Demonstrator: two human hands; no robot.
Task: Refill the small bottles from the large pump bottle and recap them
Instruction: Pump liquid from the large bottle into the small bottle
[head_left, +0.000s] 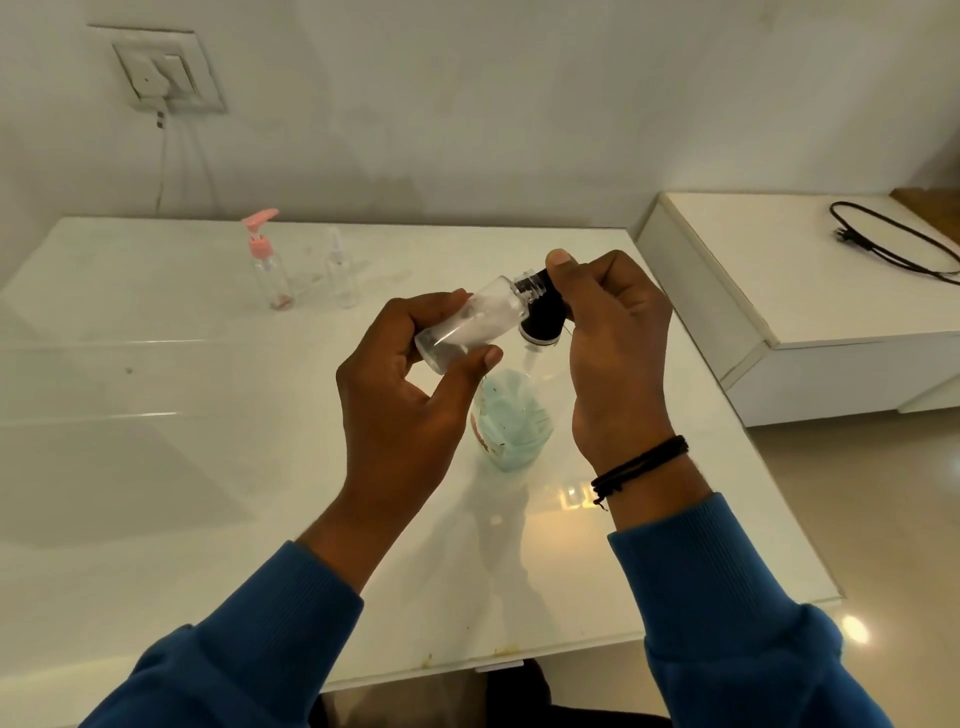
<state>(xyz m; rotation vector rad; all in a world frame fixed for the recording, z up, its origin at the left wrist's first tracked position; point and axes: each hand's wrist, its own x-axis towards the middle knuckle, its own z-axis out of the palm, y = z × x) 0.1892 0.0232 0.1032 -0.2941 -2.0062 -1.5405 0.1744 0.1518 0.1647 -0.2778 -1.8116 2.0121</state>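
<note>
Above the white bench (156, 467), the left hand (400, 415) grips a small clear bottle (467, 325), tilted, neck toward the right. The right hand (618, 353) pinches its black cap (543, 317) beside the neck, above the large bottle (511, 421).

held bottle (470, 322) above large bottle (511, 421), two small bottles (272, 283) far left

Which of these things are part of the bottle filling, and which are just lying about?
Part of the job:
small clear bottle in left hand
black cap in right hand
large bottle
pink-pump bottle
clear spray bottle

Lying about:
black cable
wall socket
</note>
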